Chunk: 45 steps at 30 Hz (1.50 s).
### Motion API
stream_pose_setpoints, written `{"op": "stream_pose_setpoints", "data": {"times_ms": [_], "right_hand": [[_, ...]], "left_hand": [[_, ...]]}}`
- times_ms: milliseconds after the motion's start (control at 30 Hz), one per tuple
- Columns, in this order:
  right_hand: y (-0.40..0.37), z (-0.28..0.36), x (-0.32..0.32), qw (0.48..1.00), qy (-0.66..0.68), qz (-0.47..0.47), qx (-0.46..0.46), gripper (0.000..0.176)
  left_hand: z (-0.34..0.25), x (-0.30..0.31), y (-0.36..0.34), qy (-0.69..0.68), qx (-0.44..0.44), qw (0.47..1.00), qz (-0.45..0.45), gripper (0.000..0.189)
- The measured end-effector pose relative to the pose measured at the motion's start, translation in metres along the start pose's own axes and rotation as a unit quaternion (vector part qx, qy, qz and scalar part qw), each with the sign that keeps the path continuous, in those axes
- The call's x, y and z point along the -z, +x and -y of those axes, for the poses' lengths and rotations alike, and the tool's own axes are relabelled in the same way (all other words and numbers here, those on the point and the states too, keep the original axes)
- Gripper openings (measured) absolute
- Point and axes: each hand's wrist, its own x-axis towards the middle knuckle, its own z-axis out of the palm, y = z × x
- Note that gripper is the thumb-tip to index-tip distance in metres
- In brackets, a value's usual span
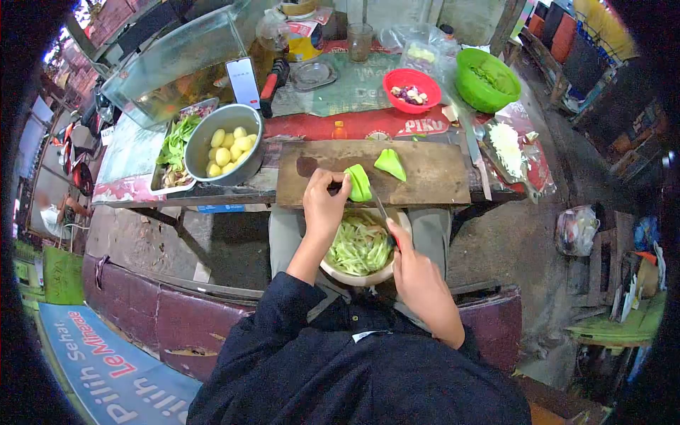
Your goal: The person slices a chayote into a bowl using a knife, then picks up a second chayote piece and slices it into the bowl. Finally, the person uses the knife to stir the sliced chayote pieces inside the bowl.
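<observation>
My left hand (325, 205) is closed on a light green chayote piece (359, 184), holding it at the front edge of a wooden cutting board (439, 170). Cut lines show in the piece. My right hand (419, 280) grips a knife (380, 207) with a red handle, its blade beside the chayote. Another chayote wedge (390, 165) lies on the board. Below the board, between my knees, a pale bowl (365, 281) holds thin green strips (356, 244).
A grey pot (253, 152) of peeled potatoes and a tray (164, 190) of greens stand left. Behind the board are a phone (243, 81), a red bowl (412, 108) and a green bowl (473, 100). Another knife (473, 145) and a board with white shreds (506, 149) lie right.
</observation>
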Motion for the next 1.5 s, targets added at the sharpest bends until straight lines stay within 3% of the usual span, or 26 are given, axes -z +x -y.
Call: {"op": "stream_pose_setpoints", "data": {"times_ms": [167, 533, 767, 867, 1167, 1500], "right_hand": [[0.033, 0.001, -0.024, 0.999, -0.023, -0.042, 0.019, 0.061], [0.071, 0.003, -0.049, 0.996, -0.088, 0.004, -0.023, 0.062], [0.023, 0.001, -0.03, 0.997, -0.067, 0.016, -0.025, 0.065], [0.001, 0.004, -0.009, 0.996, -0.052, 0.063, -0.047, 0.065], [0.035, -0.001, -0.033, 0.995, -0.053, -0.047, 0.064, 0.063], [0.064, -0.001, -0.052, 0.997, -0.076, 0.006, -0.018, 0.064]], "left_hand": [[0.001, -0.001, 0.0, -0.013, 0.016, 1.0, 0.004, 0.011], [0.001, -0.002, -0.001, -0.011, 0.015, 1.0, -0.004, 0.009], [0.0, 0.0, -0.001, -0.004, -0.001, 1.0, -0.001, 0.009], [-0.001, 0.004, -0.003, -0.03, 0.017, 0.999, 0.006, 0.009], [0.006, 0.001, -0.002, -0.03, 0.016, 0.999, 0.004, 0.009], [0.001, 0.003, -0.002, -0.025, 0.031, 0.999, 0.011, 0.007]]}}
